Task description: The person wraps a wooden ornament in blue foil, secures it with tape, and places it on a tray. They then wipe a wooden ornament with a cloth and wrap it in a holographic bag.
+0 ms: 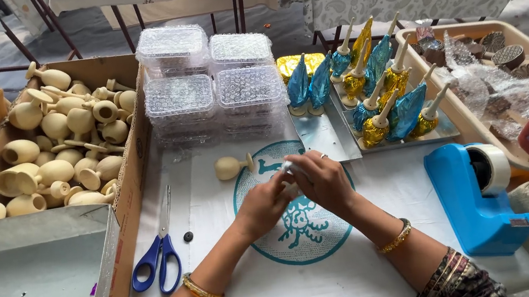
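At the counter's middle a small whitish piece (287, 166), apparently tape, is pinched between the fingers of the left hand (265, 204) and the right hand (324, 180), so a strip seems readied, next needing the bare wooden piece (231, 167) beyond, while foil-wrapped pieces (388, 95) are trayed toward the far edge.

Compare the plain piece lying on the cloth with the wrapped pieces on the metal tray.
The plain piece is bare beige; the wrapped pieces are covered in blue and gold foil. The plain piece lies on its side alone; the wrapped pieces stand upright together. Both have a rounded body with a narrow stem.
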